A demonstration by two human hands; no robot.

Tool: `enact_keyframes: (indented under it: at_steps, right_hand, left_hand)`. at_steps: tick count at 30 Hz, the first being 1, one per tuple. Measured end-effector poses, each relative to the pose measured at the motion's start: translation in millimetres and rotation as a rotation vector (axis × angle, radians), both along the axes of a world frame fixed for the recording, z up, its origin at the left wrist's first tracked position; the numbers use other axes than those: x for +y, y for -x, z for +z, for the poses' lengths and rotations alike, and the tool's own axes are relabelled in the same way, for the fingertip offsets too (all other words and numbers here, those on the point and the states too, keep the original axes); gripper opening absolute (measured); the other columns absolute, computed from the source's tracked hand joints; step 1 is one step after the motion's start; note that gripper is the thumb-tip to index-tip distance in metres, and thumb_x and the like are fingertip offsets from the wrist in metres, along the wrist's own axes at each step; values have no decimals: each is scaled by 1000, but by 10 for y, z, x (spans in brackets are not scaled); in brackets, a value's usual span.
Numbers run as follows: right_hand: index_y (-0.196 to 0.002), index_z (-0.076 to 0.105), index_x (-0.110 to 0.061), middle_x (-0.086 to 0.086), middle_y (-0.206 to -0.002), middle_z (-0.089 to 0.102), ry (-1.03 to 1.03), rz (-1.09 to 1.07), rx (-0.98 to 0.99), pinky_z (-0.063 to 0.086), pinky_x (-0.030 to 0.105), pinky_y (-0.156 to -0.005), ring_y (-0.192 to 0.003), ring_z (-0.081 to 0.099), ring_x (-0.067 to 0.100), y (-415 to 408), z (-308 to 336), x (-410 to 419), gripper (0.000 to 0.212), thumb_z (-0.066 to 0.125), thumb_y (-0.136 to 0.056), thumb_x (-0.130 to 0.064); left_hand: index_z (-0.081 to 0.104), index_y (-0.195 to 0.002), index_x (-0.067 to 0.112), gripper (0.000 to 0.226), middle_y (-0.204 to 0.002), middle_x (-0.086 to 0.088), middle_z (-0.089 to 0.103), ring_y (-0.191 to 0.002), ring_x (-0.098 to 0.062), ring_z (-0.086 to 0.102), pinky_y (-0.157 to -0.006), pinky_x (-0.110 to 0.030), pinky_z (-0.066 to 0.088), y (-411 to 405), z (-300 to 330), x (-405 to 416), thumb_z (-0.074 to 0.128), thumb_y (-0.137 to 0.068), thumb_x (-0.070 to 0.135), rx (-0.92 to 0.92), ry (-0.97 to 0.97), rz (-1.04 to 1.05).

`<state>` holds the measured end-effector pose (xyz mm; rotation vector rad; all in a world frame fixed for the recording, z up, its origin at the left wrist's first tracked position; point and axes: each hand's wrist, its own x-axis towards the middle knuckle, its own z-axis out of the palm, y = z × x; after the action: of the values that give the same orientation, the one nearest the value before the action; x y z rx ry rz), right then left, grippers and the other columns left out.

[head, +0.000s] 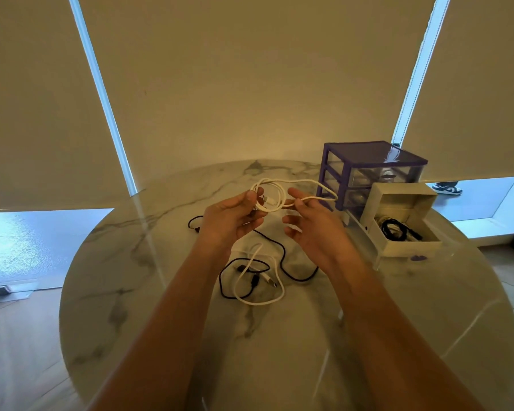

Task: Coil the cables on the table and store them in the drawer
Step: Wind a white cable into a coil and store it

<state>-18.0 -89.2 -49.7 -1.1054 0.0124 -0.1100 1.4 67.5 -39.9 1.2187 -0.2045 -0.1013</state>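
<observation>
Marble-patterned and round, the table [125, 292] fills the lower part of the view, with a wooden floor [18, 351] around it. Nearest on its top lie two loose cables, tangled over each other: a white cable [260, 302] looped in an open oval, and a black cable [282, 250] that winds across it and runs off toward the far left.

Above these, both forearms reach forward. The left hand [230, 216] has its fingers curled round a white cable coil [272, 194], gripping the loops at their left side. The right hand [312, 225] is just beside it, thumb and forefinger pinching a strand of the same cable where it leaves the coil; its other fingers are loosely bent. That strand swings out in a long loop toward the right.

Further back on the right sits an open white drawer [410, 247], pulled out and resting on the table, with a coiled black cable [395, 229] inside. Behind it stands a purple-framed drawer unit [371, 155] with clear fronts. Beige roller blinds [250, 69] cover the windows beyond.
</observation>
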Motion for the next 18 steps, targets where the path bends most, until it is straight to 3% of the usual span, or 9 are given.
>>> enact_keyframes:
  at_steps: [2,7,10,13,15,18]
  right_hand:
    - [-126,59,-15,-1,-91,63,7,32,10,40,26,-62,-68,52,10,10,21,38,31,40,-101,-13]
    - [-98,64,-11,5,-81,61,-85,167,-16,35,29,-61,-65,49,15,84,116,88,30,36,-89,-14]
    - [-108,61,-6,6,-85,62,3,183,-28,44,27,-59,-68,54,15,89,120,129,20,53,-91,-12]
    - [-119,61,-2,8,-94,70,50,165,-17,53,24,-62,-71,65,14,73,129,173,32,60,-87,2]
    - [-119,62,-2,9,-91,70,154,158,-4,55,26,-65,-72,64,17,85,140,151,36,63,-84,5]
    - [-118,63,-3,7,-82,70,513,145,30,56,24,-67,-68,64,14,130,146,109,40,69,-80,5]
  left_hand:
    - [71,-106,10,21,-81,2,74,-70,-8,67,-71,-22,57,7,-5,-27,62,-90,20,-9,-34,0]
    - [69,-111,6,25,-78,4,74,-68,-7,68,-68,-21,57,9,-12,-58,62,-90,18,-42,-80,39]
    - [69,-111,7,23,-84,1,74,-71,-8,70,-65,-20,56,17,-4,-54,61,-91,15,-65,-77,68]
    - [70,-108,9,20,-84,1,75,-75,-9,70,-65,-19,55,1,-6,-35,62,-91,15,-71,-51,92]
    - [71,-107,8,19,-84,2,75,-77,-9,70,-68,-19,55,-30,-6,-5,62,-91,14,-63,-31,127]
    - [68,-112,4,23,-92,2,73,-81,-7,69,-73,-19,56,-113,-5,84,60,-92,12,-25,60,196]
